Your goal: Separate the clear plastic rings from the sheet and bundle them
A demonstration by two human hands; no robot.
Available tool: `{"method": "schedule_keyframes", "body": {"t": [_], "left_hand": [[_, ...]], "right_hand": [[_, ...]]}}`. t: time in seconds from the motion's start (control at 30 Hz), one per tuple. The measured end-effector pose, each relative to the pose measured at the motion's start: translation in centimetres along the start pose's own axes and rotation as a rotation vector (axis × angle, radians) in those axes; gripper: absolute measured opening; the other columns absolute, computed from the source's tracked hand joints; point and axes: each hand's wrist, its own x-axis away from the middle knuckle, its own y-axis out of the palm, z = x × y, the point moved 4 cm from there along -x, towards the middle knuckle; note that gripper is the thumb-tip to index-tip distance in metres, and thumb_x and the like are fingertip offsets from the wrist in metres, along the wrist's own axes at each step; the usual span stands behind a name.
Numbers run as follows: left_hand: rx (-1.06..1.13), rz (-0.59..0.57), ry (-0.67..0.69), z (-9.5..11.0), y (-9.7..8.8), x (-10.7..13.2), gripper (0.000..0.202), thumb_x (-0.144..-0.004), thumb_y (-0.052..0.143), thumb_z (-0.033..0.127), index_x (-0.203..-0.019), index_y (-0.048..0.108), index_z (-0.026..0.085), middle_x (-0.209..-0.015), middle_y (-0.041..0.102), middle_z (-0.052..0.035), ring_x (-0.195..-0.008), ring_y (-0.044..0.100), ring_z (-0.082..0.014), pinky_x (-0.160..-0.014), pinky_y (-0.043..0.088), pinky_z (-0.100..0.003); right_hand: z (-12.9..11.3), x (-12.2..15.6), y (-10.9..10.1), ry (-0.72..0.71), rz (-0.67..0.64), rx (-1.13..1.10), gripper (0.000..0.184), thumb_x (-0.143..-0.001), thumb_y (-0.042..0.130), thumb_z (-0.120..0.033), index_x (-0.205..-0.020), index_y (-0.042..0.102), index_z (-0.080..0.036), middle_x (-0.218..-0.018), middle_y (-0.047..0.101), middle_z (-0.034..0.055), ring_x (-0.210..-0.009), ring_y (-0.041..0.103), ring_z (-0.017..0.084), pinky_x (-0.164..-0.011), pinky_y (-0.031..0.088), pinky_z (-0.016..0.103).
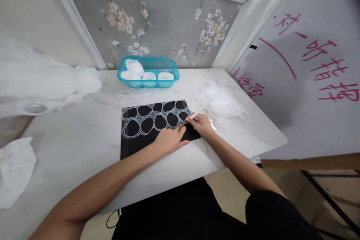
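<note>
A black sheet (135, 145) lies on the white table, with rows of dark ovals ringed in white and grey lines over its upper part. My left hand (170, 140) rests flat on the sheet's lower right part, fingers stretched toward the right. Close beside its fingertips, my right hand (201, 124) is closed in a pinch on a slim white stick (196, 113), perhaps a pen. The stick's lower end meets the sheet near the rightmost oval of the lower row. My fingers partly hide that end, so its exact kind does not show.
A blue plastic basket (148, 83) with white rolls (165, 76) stands against the wall. Tangled see-through strands (222, 99) lie to the right. White plastic bags (45, 78) are piled at left, above a crumpled white sheet (15, 170). A whiteboard (306, 123) borders the table's right side.
</note>
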Motion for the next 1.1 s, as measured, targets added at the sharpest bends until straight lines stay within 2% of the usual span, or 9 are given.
{"method": "schedule_keyframes", "body": {"t": [0.33, 0.5, 0.7, 0.8, 0.87, 0.93, 1.03, 1.07, 1.1], "left_hand": [[0.024, -0.006, 0.01, 0.0, 0.2, -0.2, 0.061, -0.09, 0.037, 0.058, -0.137, 0.038, 0.02, -0.146, 0.038, -0.0164, -0.088, 0.066, -0.0307, -0.073, 0.049, -0.043], [0.062, -0.015, 0.039, -0.1, -0.1, -0.5, 0.062, -0.088, 0.04, 0.058, -0.136, 0.038, 0.02, -0.145, 0.04, -0.0125, -0.094, 0.065, -0.0322, -0.073, 0.049, -0.042], [0.129, -0.024, 0.049, -0.5, -0.7, -0.7, 0.068, -0.081, 0.049, 0.06, -0.135, 0.038, 0.019, -0.139, 0.048, -0.0116, -0.098, 0.064, -0.0324, -0.076, 0.049, -0.042], [0.148, 0.006, 0.074, -0.5, -1.0, -0.6, 0.072, -0.078, 0.052, 0.063, -0.134, 0.038, 0.019, -0.138, 0.049, -0.012, -0.097, 0.064, -0.033, -0.075, 0.05, -0.042], [0.172, 0.019, 0.082, -0.6, -1.2, -0.5, 0.073, -0.076, 0.054, 0.065, -0.131, 0.041, 0.019, -0.135, 0.051, -0.0119, -0.097, 0.064, -0.0329, -0.075, 0.05, -0.042], [0.22, 0.017, 0.081, -0.8, -1.3, -0.5, 0.074, -0.073, 0.057, 0.066, -0.129, 0.043, 0.02, -0.131, 0.055, -0.0114, -0.097, 0.064, -0.0328, -0.078, 0.05, -0.042], [0.304, 0.008, 0.078, -1.2, -1.4, -0.4, 0.075, -0.071, 0.06, 0.065, -0.128, 0.046, 0.019, -0.125, 0.06, -0.0104, -0.098, 0.064, -0.034, -0.081, 0.049, -0.044], [0.315, 0.002, 0.086, -1.3, -1.5, -0.3, 0.073, -0.071, 0.06, 0.064, -0.128, 0.048, 0.02, -0.123, 0.062, -0.0094, -0.098, 0.064, -0.0337, -0.081, 0.049, -0.043], [0.325, 0.006, 0.09, -1.5, -1.8, -0.2, 0.069, -0.072, 0.06, 0.063, -0.127, 0.05, 0.021, -0.12, 0.064, -0.0083, -0.099, 0.064, -0.0325, -0.081, 0.049, -0.041]], "right_hand": [[-0.5, 0.4, 0.0, -0.048, 0.0, 0.093, 0.025, -0.084, 0.057, -0.039, -0.083, 0.071, -0.018, -0.086, 0.073, 0.0043, -0.067, 0.064, 0.017, -0.057, 0.046, 0.025], [-0.7, 0.4, 0.0, -0.051, 0.004, 0.129, 0.023, -0.085, 0.056, -0.035, -0.085, 0.072, -0.019, -0.088, 0.074, 0.0045, -0.075, 0.068, 0.02, -0.062, 0.05, 0.027], [-0.9, 1.2, 0.5, -0.177, -0.017, 0.278, 0.024, -0.088, 0.049, -0.026, -0.086, 0.073, -0.022, -0.099, 0.074, 0.0038, -0.095, 0.068, 0.021, -0.086, 0.051, 0.032], [-0.6, 1.3, 0.6, -0.23, -0.005, 0.337, 0.025, -0.088, 0.048, -0.024, -0.092, 0.072, -0.023, -0.099, 0.074, 0.0029, -0.093, 0.069, 0.021, -0.087, 0.052, 0.032], [-0.8, -0.1, -0.2, -0.283, -0.006, 0.341, 0.024, -0.087, 0.048, -0.023, -0.094, 0.072, -0.022, -0.1, 0.074, 0.0037, -0.093, 0.069, 0.02, -0.087, 0.052, 0.031], [-1.7, -2.9, -2.7, -0.303, 0.126, 0.335, 0.024, -0.086, 0.049, -0.022, -0.092, 0.072, -0.019, -0.098, 0.073, 0.0067, -0.094, 0.068, 0.022, -0.087, 0.051, 0.031], [-4.4, -7.0, -9.0, -0.191, 0.786, 0.246, 0.027, -0.088, 0.047, -0.027, -0.085, 0.069, -0.013, -0.077, 0.07, 0.009, -0.077, 0.066, 0.022, -0.076, 0.05, 0.034], [-5.6, -7.8, -10.3, -0.173, 0.921, 0.161, 0.026, -0.087, 0.05, -0.031, -0.087, 0.068, -0.012, -0.071, 0.067, 0.0069, -0.066, 0.063, 0.019, -0.069, 0.049, 0.032], [-6.8, -8.5, -10.9, -0.163, 0.95, 0.054, 0.026, -0.085, 0.053, -0.033, -0.086, 0.067, -0.011, -0.066, 0.064, 0.0041, -0.055, 0.058, 0.015, -0.06, 0.047, 0.029]]}}
